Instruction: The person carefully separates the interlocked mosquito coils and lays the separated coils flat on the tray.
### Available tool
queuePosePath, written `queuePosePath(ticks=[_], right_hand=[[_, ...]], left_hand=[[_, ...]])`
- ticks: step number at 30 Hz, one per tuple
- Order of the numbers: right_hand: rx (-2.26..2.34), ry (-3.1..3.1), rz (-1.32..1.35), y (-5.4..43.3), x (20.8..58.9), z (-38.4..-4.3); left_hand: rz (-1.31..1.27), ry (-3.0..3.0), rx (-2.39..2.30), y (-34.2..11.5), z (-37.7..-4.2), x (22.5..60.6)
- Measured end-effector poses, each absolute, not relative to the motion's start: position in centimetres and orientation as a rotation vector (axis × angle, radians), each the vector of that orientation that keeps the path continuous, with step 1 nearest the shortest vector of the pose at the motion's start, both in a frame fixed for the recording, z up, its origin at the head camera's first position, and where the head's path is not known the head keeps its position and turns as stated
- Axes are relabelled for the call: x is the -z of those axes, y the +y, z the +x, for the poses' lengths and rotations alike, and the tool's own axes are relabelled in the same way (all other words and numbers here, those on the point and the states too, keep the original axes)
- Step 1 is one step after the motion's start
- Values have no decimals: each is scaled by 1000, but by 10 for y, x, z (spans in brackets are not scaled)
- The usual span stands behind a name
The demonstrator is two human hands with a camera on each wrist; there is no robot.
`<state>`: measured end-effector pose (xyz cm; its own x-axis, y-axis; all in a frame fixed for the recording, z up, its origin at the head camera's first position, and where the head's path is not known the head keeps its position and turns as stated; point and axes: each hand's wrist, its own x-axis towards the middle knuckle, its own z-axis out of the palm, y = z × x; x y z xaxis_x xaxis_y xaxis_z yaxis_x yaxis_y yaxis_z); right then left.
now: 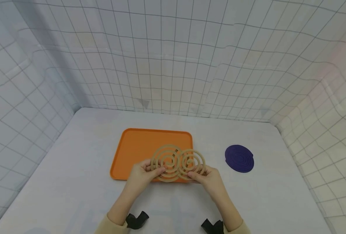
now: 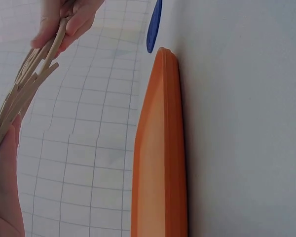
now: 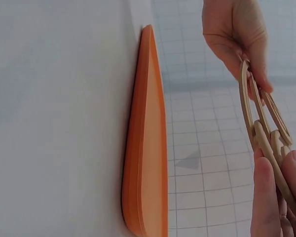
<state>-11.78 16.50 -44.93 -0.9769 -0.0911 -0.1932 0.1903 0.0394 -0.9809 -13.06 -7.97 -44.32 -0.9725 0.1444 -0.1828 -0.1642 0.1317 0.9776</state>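
Note:
Two tan mosquito coils, flat spirals with gaps between their rings, are held up in front of me, overlapping or interlaced where they meet. My left hand point(image 1: 140, 177) pinches the left coil point(image 1: 169, 180) at its outer side, thumb on the near face. The right coil point(image 1: 190, 162) is pinched by my right hand point(image 1: 211, 178) in the same way. In both wrist views the coils appear edge-on, bent a little out of one plane and raised off the table. Beneath and behind them lies an orange tray point(image 1: 140, 146), partly hidden by the coils and hands.
A dark purple coil disc point(image 1: 239, 158) lies flat on the white table point(image 1: 266, 198), right of the tray. White grid-patterned curtains point(image 1: 173, 65) surround the table at the back and both sides.

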Motion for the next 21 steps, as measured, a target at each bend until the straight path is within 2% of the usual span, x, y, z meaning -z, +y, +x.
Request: queuePosePath(ticks=[7, 21], right_hand=[[1957, 2166, 34, 183, 450, -122], [1895, 2114, -226, 198, 459, -128]], left_hand=[[-14, 2199, -1854, -95, -136, 440], [199, 2137, -1805, -117, -141, 445]])
